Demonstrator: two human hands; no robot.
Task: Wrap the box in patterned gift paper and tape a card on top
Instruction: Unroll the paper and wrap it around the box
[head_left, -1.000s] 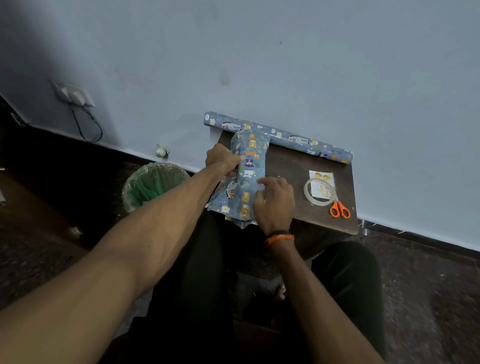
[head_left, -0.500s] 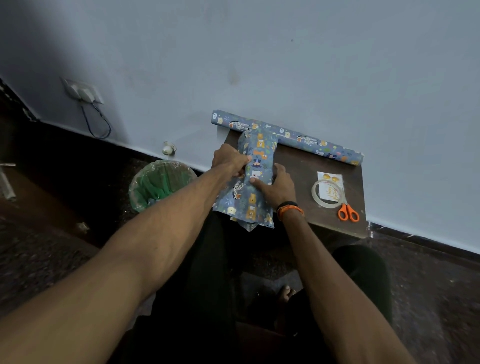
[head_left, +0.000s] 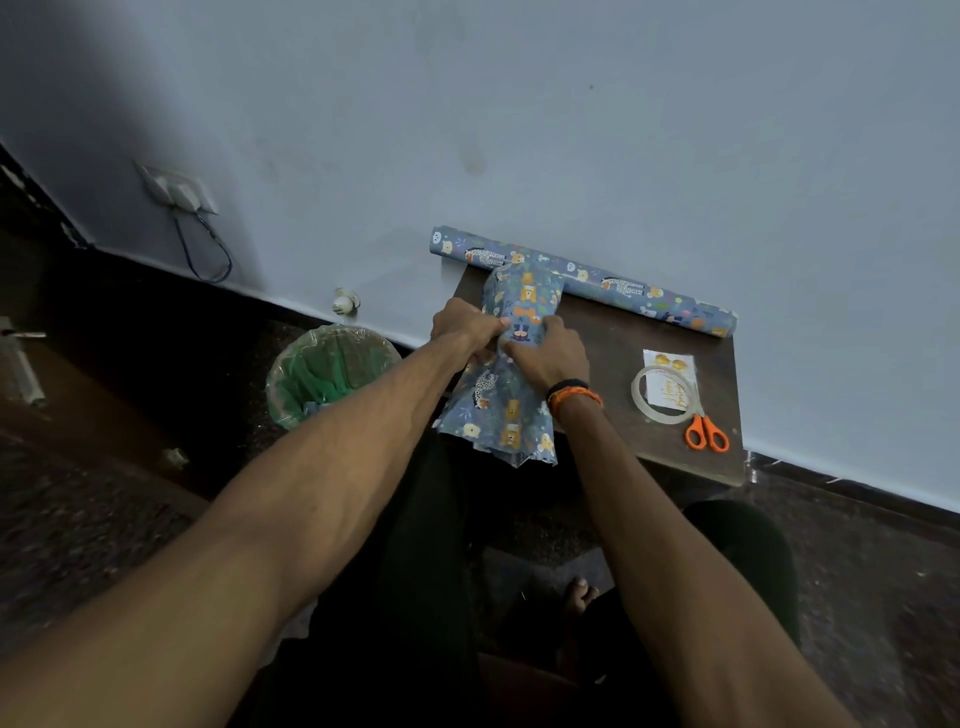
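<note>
A sheet of blue animal-patterned gift paper (head_left: 498, 410) is wound around a box that I cannot see, lying lengthwise on the small brown table (head_left: 623, 338). My left hand (head_left: 465, 325) pinches the paper at its left side near the middle. My right hand (head_left: 550, 353), with an orange and black wristband, presses and grips the paper from the right, fingertips meeting the left hand's. The paper's near end flares out loose over the table's front edge. A white card (head_left: 670, 384) with gold lettering lies at the right under a clear tape roll (head_left: 640, 395).
The remaining gift paper roll (head_left: 623, 286) lies along the wall at the table's back edge. Orange-handled scissors (head_left: 706, 434) rest at the front right corner. A green-lined bin (head_left: 327, 374) stands on the floor to the left. My legs are under the table.
My right hand has slid up the wrapped paper from its lower part to meet my left hand near the middle. The camera has shifted slightly.
</note>
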